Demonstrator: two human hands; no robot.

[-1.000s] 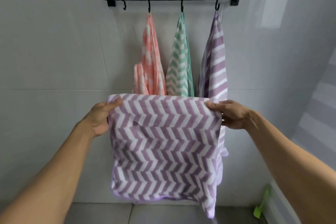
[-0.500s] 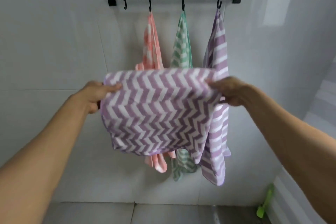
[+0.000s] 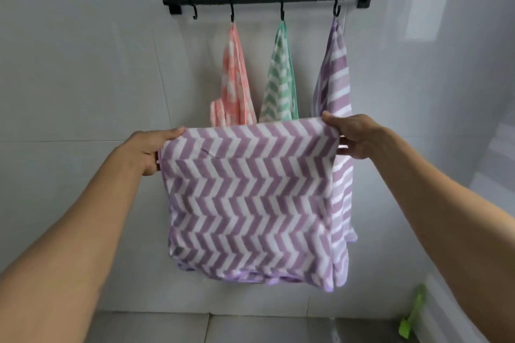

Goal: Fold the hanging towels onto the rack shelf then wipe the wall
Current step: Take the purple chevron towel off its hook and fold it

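Towel, purple-and-white chevron (image 3: 250, 203): half a second ago it was bunched up short and held higher, bottom edge well above the hanging towels' ends. Now it is lowered and hangs full drop, doubled over, top fold line taut and near level between the two hands. Judgement: first fold is made and shaken flat; another fold is likely needed before it goes up on the rack shelf. Wall wipe not started.

Largest to smallest:
- Wall (image 3: 83, 92): pale grey glossy tile, thin grout lines, soft reflections at right. Hard and smooth, should wipe easily.
- Held towel: soft plush microfibre look, limp, lilac-bound hem bunched along the bottom edge, two layers visible at the lower right corner.
- Rack (image 3: 267, 0): matte black metal, round bar with four hooks under a shelf at the top edge of view. Leftmost hook (image 3: 194, 12) is bare.
- Three towels on the other hooks, each hung by a corner so they drape narrow and pointed: pink towel (image 3: 234, 83), green towel (image 3: 280, 83), second purple towel (image 3: 335, 75) just behind the right hand.
- Left hand (image 3: 147, 147): pinches the top left corner, thumb on top, fingers behind the cloth.
- Right hand (image 3: 356, 135): pinches the top right corner, same grip.
- Green object (image 3: 412, 315): bright plastic, low in the right corner by the floor; type unclear.
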